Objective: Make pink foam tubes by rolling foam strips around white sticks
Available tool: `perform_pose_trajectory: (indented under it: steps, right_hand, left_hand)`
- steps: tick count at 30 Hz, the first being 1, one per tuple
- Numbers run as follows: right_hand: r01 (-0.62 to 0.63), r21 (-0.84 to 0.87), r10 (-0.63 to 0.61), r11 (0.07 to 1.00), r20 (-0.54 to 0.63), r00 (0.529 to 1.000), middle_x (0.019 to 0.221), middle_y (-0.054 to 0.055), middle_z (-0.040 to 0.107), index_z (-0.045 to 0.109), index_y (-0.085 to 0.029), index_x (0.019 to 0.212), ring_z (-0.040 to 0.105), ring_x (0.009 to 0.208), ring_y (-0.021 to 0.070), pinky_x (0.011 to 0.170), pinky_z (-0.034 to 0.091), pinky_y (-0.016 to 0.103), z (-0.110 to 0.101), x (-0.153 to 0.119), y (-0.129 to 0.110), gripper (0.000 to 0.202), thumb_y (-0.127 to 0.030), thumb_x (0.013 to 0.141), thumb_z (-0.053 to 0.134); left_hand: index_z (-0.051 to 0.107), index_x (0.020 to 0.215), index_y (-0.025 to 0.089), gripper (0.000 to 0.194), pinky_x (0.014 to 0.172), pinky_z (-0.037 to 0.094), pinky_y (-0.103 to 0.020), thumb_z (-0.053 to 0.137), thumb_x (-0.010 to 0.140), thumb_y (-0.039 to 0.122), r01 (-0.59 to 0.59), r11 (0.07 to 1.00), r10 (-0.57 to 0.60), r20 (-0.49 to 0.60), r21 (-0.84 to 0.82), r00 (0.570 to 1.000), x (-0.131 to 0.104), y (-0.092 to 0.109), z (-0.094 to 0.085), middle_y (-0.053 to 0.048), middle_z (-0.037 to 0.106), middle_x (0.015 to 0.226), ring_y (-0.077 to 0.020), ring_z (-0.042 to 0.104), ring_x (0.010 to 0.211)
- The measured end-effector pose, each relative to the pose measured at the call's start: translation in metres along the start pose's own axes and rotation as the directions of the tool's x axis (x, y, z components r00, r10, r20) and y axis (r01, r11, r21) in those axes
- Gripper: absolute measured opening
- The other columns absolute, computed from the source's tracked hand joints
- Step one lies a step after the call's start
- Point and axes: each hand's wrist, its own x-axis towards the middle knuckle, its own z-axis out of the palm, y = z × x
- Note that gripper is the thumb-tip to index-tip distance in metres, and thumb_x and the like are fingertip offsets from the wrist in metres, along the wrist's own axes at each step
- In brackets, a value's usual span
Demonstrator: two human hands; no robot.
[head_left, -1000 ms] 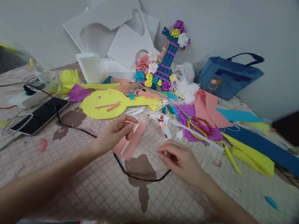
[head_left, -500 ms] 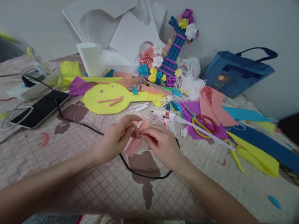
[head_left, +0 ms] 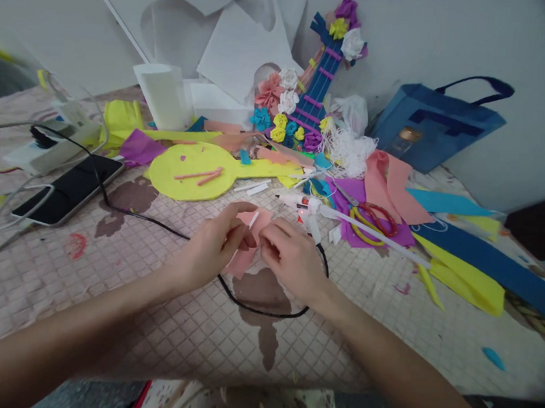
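Observation:
Between my two hands is a small piece of pink crepe paper [head_left: 241, 264] with a thin white stick [head_left: 254, 220] lying along it. My left hand [head_left: 214, 243] is closed, its thumb and fingertips pinching the paper and stick from the left. From the right, my right hand [head_left: 291, 255] pinches at the paper's edge, fingers curled; the exact grip is hidden. Just behind the hands lie a glue gun [head_left: 302, 202] with a long glue stick in it and several short white sticks [head_left: 255, 188]. A yellow guitar-shaped cutout [head_left: 191, 186] bears two pink rolled strips [head_left: 197, 175].
A black cable [head_left: 261, 311] loops below my hands. To the right are scissors [head_left: 372, 224] and crepe paper strips [head_left: 471, 260]. A decorated paper guitar [head_left: 319, 85] leans at the back beside a blue bag [head_left: 436, 127]. At left lie a phone [head_left: 69, 189] and a power strip [head_left: 39, 150].
My right fingers have drawn slightly apart from the left ones, showing more of the pink paper. The view has tilted a little; the other things keep their places.

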Motion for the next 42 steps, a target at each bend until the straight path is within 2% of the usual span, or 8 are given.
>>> perform_pose_trajectory:
  steps: [6,18,23,29,33,36,39,42]
  right_hand:
    - [-0.052,0.290,0.068,0.956,-0.045,0.997,0.079,0.002,0.063,0.060,-0.018,0.081,0.059,0.076,0.0135,0.070,0.043,0.025,-0.003,0.002,0.005,0.014,-0.010,0.085,0.050]
    - [0.108,-0.126,-0.096,0.986,0.101,0.990,0.083,0.006,0.059,0.059,-0.016,0.085,0.053,0.066,0.0144,0.057,0.039,0.027,0.003,-0.005,-0.001,0.021,-0.014,0.091,0.039]
    - [-0.091,0.246,0.100,0.965,-0.023,0.995,0.077,0.001,0.057,0.054,-0.019,0.076,0.055,0.071,0.0130,0.063,0.042,0.024,0.000,0.000,0.001,0.015,-0.009,0.083,0.044]
    - [-0.373,0.643,0.288,0.669,0.239,0.927,0.054,-0.004,0.049,0.051,-0.018,0.070,0.050,0.046,0.0086,0.047,0.040,0.021,0.001,-0.005,0.008,0.024,-0.031,0.090,0.045]
    - [-0.331,0.584,0.304,0.741,0.148,0.941,0.059,-0.003,0.053,0.048,-0.019,0.066,0.050,0.052,0.0091,0.051,0.040,0.021,0.002,-0.007,0.010,0.021,-0.025,0.085,0.049]
    - [-0.254,0.487,0.216,0.836,0.132,0.967,0.075,-0.001,0.059,0.056,-0.019,0.080,0.053,0.059,0.0091,0.056,0.041,0.021,-0.005,-0.010,0.009,0.003,-0.018,0.081,0.053]
    - [-0.284,0.336,0.236,0.898,0.175,0.956,0.052,-0.004,0.050,0.053,-0.019,0.063,0.046,0.048,0.0087,0.051,0.035,0.022,-0.016,-0.022,0.016,0.026,-0.027,0.087,0.050]
    - [-0.378,0.181,0.374,0.908,0.055,0.926,0.051,-0.004,0.048,0.050,-0.019,0.060,0.042,0.047,0.0094,0.048,0.032,0.023,-0.024,-0.043,0.037,0.030,-0.036,0.085,0.054]
  left_hand:
    - [0.040,0.123,0.017,0.033,0.073,0.051,-0.030,0.037,0.091,0.018,0.029,0.993,-0.026,0.027,-0.118,0.999,0.000,-0.001,-0.001,-0.002,0.065,0.075,-0.0144,0.062,0.072]
    - [0.043,0.122,0.019,0.033,0.056,0.041,-0.023,0.037,0.089,0.015,0.001,0.993,0.001,-0.021,0.118,1.000,-0.002,0.004,0.004,0.004,0.054,0.060,-0.0118,0.054,0.056]
    - [0.040,0.123,0.020,0.033,0.067,0.048,-0.028,0.036,0.090,0.016,0.005,0.995,-0.004,0.005,-0.095,1.000,-0.002,0.002,0.005,-0.001,0.064,0.073,-0.0142,0.061,0.069]
    - [0.041,0.121,0.020,0.032,0.065,0.045,-0.027,0.039,0.089,0.018,-0.007,0.997,0.006,-0.019,-0.075,1.000,-0.001,0.001,0.003,0.001,0.060,0.070,-0.0132,0.057,0.066]
    - [0.049,0.109,0.019,0.028,0.058,0.040,-0.023,0.051,0.082,0.016,-0.020,0.999,0.025,-0.118,0.043,0.993,0.005,-0.005,-0.006,0.006,0.047,0.061,-0.0104,0.048,0.057]
    - [0.050,0.110,0.019,0.032,0.062,0.043,-0.024,0.055,0.078,0.016,-0.015,0.996,0.030,-0.166,0.090,0.986,0.011,-0.014,-0.015,0.000,0.060,0.078,-0.0117,0.054,0.066]
    - [0.052,0.111,0.018,0.032,0.063,0.046,-0.026,0.056,0.079,0.022,0.010,0.995,0.003,-0.126,0.101,0.992,0.016,-0.023,-0.021,-0.006,0.066,0.093,-0.0140,0.059,0.071]
    - [0.056,0.103,0.017,0.025,0.057,0.045,-0.026,0.054,0.080,0.028,0.041,0.983,-0.024,-0.095,0.180,0.995,0.019,-0.030,-0.024,-0.006,0.068,0.081,-0.0148,0.059,0.063]
